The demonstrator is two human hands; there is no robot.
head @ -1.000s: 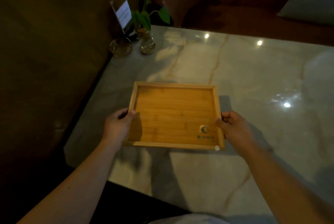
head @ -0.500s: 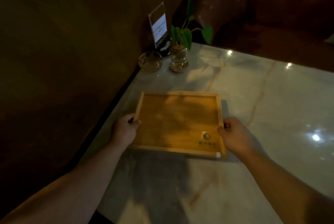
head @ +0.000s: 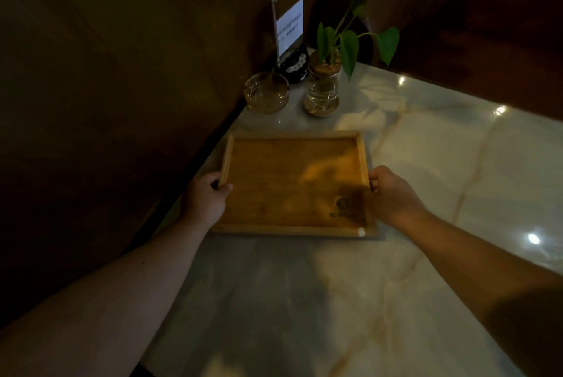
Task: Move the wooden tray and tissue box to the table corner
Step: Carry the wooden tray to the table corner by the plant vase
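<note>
Wooden tray [head: 292,184], held by both hands, lies near ashtray [head: 266,95] and plant jar [head: 323,91].

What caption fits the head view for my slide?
Both hands, left hand and right hand, hold an empty wooden tray on the marble table near the corner plant jar.

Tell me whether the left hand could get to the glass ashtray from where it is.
Probably yes: left hand grips the wooden tray, but bare table lies between it and the ashtray.
</note>
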